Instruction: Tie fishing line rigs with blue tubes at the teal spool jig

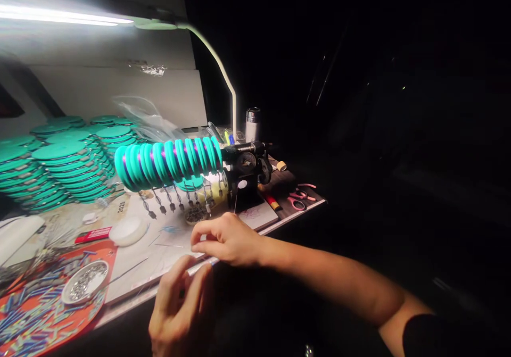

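My right hand (229,240) is over the front edge of the worktable, thumb and fingertips pinched together. Below it and to the left, my left hand (179,304) is closed in a similar pinch just off the edge. Whatever lies between the fingertips of either hand is too thin or hidden to make out. Beyond the hands, a row of teal foam spools (170,160) sits on the spindle of a black winding device (245,173). Small dark metal pieces (172,206) dangle on thin lines beneath the spools. A small bowl of little metal parts (196,214) stands under them.
Stacked teal discs (69,171) fill the back left. An orange tray (91,320) holds coloured tubes and a white bowl (85,282) of metal bits. Pink scissors (297,201) lie by the right edge. A lamp (227,75) arches above; a flask (253,125) stands behind.
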Demonstrator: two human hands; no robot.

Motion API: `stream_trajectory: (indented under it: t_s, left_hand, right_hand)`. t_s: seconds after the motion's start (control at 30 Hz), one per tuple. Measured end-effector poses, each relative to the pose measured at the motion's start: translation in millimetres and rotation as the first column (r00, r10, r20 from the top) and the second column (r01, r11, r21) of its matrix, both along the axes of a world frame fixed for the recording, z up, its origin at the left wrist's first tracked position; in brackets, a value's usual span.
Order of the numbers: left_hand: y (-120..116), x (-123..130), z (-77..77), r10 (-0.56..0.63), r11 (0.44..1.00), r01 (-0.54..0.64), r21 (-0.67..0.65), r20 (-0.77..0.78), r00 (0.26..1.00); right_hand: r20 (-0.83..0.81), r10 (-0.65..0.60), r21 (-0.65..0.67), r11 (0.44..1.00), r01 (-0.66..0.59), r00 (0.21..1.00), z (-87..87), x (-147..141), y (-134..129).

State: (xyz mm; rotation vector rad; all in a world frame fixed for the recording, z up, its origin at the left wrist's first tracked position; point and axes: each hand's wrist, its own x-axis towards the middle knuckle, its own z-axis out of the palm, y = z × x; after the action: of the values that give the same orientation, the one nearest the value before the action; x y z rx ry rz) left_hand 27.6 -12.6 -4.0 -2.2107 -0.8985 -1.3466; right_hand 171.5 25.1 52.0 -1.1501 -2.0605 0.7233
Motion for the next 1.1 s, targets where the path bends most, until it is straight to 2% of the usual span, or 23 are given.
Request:
stream_trajectory:
  t_s: [0.07, 0.2, 0.27, 0.33, 0.4, 0.47, 0.53, 0.6, 0.67, 0.73, 0.9, 1.0, 1.1]
  left_hand:
    - [3, -2, 2.1, -0.112, 0.993, 0.113, 0.024, -0.060, 0.992]
    - [6, -8, 1.6, -0.282, 0.958, 0.278, -0.071, -0.050, 0.958]
    - [5, -11, -1.1, -0.314, 0.936, 0.306, -0.175, -0.015, 0.949]
    - [2, -12, -4.0, -0.290, 0.882, 0.306, -0.358, 0.099, 0.952]
    - [0, -12, -6.5, -0.198, 0.767, 0.318, -0.556, 0.267, 0.943]
    - [-1, -11, -8.4, -0.087, 0.602, 0.370, -0.708, 0.402, 0.911]
    - [0, -11, -10.0, -0.022, 0.425, 0.441, -0.791, 0.478, 0.878]
    - [2, -11, -11.4, 0.011, 0.288, 0.488, -0.824, 0.512, 0.859]
    - [4, -11, -12.1, 0.046, 0.205, 0.514, -0.833, 0.533, 0.845]
    - [4, -9, -11.5, 0.090, 0.145, 0.550, -0.822, 0.565, 0.820]
    - [3, 0, -3.2, 0.301, -0.082, 0.664, -0.744, 0.616, 0.728]
    - [0, 6, 2.7, 0.373, -0.153, 0.696, -0.702, 0.611, 0.698]
    - [-2, 10, 5.9, 0.414, -0.208, 0.723, -0.658, 0.611, 0.675]
  right_hand:
    - [0.081, 0.064, -0.064, 0.996, -0.059, 0.995, 7.4, -1, 5]
    - [0.161, 0.090, -0.095, 0.993, -0.076, 0.983, 13.6, -6, 12]
    - [0.182, 0.065, -0.080, 0.995, -0.051, 0.981, 12.2, -4, 8]
    - [0.209, 0.038, -0.029, 0.999, -0.032, 0.977, 8.9, 2, -2]
    - [0.269, 0.055, 0.066, 0.995, -0.075, 0.962, 4.6, 12, -13]
    - [0.371, 0.107, 0.137, 0.976, -0.168, 0.922, -0.5, 21, -21]
    - [0.456, 0.144, 0.145, 0.962, -0.233, 0.878, -5.8, 26, -25]
    - [0.492, 0.151, 0.133, 0.960, -0.245, 0.858, -10.4, 27, -24]
    - [0.501, 0.153, 0.125, 0.961, -0.247, 0.852, -13.4, 26, -22]
    - [0.508, 0.155, 0.122, 0.961, -0.249, 0.847, -15.0, 24, -20]
    - [0.506, 0.139, 0.140, 0.961, -0.240, 0.851, -17.8, 26, -21]
    - [0.330, 0.122, 0.180, 0.965, -0.189, 0.936, -21.8, 33, -29]
    - [0.020, -0.017, 0.212, 0.977, 0.012, 1.000, -29.1, 38, -43]
